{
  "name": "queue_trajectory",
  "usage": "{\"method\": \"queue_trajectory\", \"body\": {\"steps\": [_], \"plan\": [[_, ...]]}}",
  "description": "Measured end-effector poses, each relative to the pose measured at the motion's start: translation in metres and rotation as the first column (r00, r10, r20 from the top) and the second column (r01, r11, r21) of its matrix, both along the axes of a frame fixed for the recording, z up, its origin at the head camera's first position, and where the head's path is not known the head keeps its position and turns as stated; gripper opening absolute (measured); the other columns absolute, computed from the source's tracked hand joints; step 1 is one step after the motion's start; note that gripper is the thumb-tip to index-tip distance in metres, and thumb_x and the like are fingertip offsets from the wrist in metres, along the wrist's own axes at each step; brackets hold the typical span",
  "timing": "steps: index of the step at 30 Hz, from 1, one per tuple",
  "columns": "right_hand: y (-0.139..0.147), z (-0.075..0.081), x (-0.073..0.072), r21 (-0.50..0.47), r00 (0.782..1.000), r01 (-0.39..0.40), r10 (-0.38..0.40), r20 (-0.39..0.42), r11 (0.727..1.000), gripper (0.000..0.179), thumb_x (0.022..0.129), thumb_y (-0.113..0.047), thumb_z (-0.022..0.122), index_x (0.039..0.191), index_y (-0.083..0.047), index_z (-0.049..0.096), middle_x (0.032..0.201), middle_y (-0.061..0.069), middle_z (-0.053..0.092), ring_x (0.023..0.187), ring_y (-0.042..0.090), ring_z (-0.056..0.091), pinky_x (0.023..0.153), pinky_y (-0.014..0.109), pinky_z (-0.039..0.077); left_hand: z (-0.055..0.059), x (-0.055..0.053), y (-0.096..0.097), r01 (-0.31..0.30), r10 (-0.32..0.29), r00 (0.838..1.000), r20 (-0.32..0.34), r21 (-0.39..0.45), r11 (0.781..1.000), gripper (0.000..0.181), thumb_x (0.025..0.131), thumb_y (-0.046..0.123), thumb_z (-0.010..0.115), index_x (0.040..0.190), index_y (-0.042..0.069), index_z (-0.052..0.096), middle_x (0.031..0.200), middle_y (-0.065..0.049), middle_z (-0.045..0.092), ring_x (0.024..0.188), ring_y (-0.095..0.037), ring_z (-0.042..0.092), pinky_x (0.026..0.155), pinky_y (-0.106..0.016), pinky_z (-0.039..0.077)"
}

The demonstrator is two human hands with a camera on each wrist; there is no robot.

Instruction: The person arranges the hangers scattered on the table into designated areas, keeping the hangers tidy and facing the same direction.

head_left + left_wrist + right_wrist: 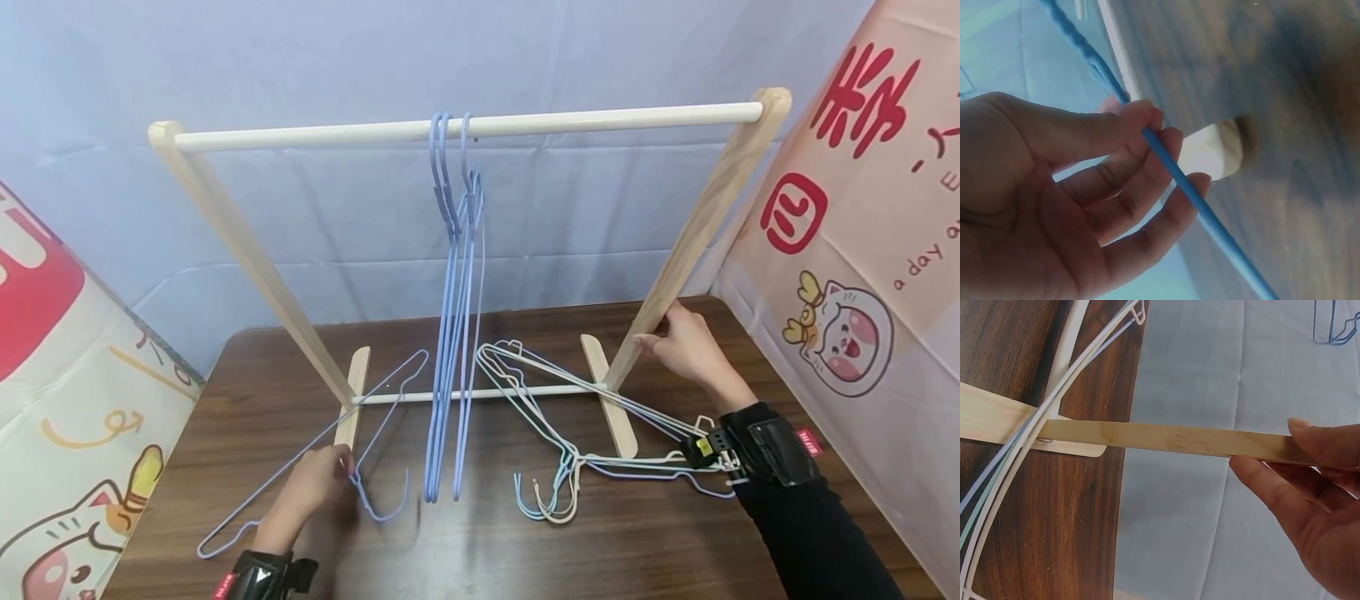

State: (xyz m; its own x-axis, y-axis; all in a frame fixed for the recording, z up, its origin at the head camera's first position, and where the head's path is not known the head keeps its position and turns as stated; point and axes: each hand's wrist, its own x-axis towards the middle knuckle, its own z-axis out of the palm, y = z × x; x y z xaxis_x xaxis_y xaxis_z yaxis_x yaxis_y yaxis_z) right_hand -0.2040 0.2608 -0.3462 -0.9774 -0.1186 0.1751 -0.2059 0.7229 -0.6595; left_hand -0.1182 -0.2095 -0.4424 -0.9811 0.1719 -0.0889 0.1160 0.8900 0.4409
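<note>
My left hand [311, 483] pinches a blue wire hanger [384, 518] close to its neck, thumb against fingertips, as the left wrist view confirms on the hanger's wire [1222, 234]. That hanger is tilted at the rack's left foot, hook toward me. With my right hand [692, 346] I grip the right upright [693, 233] of a wooden clothes rack; the right wrist view shows thumb and fingers on opposite sides of the wood. Several blue hangers [472, 204] hang together from the middle of the white top rod [600, 123].
White, light blue and blue hangers [573, 460] lie overlapped at the right, across the rack's lower bar [416, 397], hooks toward me. The rack's right foot [620, 429] stands beside them on the dark wooden table [465, 567]. Pale cloth [337, 67] hangs behind, printed sheets at both sides.
</note>
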Motion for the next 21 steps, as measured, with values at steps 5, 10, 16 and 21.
{"method": "queue_trajectory", "body": {"steps": [5,10,16,21], "plan": [[0.000,0.000,0.000,0.000,1.000,0.002,-0.002,0.009,1.000,0.032,0.081,0.000,0.065,0.102,0.012,0.045,0.084,0.027,0.060,0.068,0.030,0.064,0.053,0.026,0.048,0.009,-0.001,0.001,0.008,-0.008,1.000,0.001,-0.001,1.000,0.024,0.061,-0.011,0.056,0.069,0.011,0.055,0.067,-0.004,0.059,0.060,-0.018,0.054,0.056,-0.034,0.044],[0.001,0.000,-0.001,0.005,1.000,0.006,-0.006,0.016,1.000,0.032,0.081,0.000,0.065,0.103,0.012,0.045,0.086,0.028,0.060,0.069,0.030,0.064,0.053,0.026,0.048,0.016,-0.003,0.001,0.008,-0.008,1.000,-0.005,-0.019,1.000,0.023,0.063,-0.010,0.056,0.070,0.011,0.059,0.067,-0.003,0.060,0.060,-0.020,0.056,0.055,-0.035,0.046],[0.001,-0.001,-0.001,0.001,0.999,0.004,-0.004,0.033,1.000,0.033,0.082,-0.002,0.064,0.105,0.012,0.044,0.087,0.028,0.059,0.071,0.032,0.064,0.054,0.026,0.048,0.024,-0.005,0.001,0.009,-0.009,1.000,-0.004,-0.052,0.999,0.017,0.065,-0.005,0.060,0.070,0.010,0.062,0.065,-0.004,0.058,0.058,-0.020,0.054,0.052,-0.035,0.044],[0.001,0.000,-0.001,0.007,1.000,0.003,-0.003,0.031,1.000,0.033,0.083,-0.002,0.065,0.105,0.012,0.044,0.086,0.027,0.060,0.072,0.031,0.063,0.054,0.025,0.048,0.035,-0.007,0.001,-0.001,0.001,1.000,0.024,-0.028,1.000,0.021,0.065,-0.010,0.057,0.070,0.009,0.062,0.066,-0.004,0.059,0.059,-0.019,0.054,0.053,-0.035,0.044]]}}
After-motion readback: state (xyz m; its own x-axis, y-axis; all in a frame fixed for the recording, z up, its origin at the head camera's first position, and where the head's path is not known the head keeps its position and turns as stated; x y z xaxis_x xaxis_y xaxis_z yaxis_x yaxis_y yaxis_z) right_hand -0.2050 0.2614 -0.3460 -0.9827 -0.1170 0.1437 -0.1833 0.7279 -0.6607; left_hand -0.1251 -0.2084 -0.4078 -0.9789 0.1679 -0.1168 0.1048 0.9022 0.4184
